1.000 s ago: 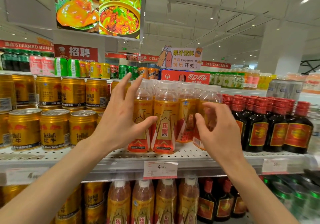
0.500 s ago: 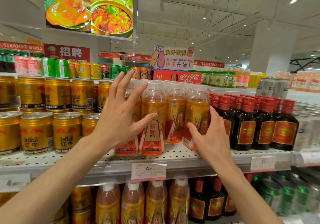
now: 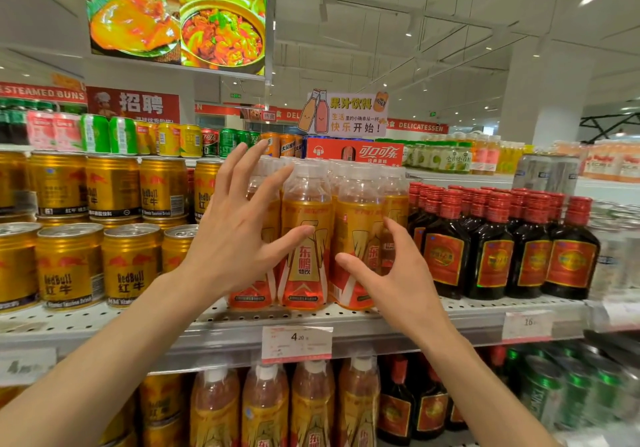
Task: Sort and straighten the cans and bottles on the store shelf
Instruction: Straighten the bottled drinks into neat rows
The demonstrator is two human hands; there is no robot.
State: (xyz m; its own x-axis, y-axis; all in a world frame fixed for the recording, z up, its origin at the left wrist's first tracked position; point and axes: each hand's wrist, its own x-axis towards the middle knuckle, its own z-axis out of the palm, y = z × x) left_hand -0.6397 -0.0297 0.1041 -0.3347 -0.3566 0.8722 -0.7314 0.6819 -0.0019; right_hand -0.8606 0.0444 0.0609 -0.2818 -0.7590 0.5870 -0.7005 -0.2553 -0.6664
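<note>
Bottles [image 3: 304, 249] at the shelf [image 3: 398, 318] front look full, smooth, tippy; left hand [image 3: 235, 238] and right hand [image 3: 394, 273], both spread and holding nothing, should clasp mid-label.

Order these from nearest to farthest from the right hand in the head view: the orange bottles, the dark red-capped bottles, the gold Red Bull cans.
1. Orange bottles: directly at the right hand, centre.
2. Dark red-capped bottles: just to its right.
3. Gold Red Bull cans: far left, beyond the left hand.

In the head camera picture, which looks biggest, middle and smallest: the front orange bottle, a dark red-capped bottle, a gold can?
1. Front orange bottle, tallest.
2. Dark red-capped bottle, though it stands farther off to the side.
3. Gold can, shortest.
</note>
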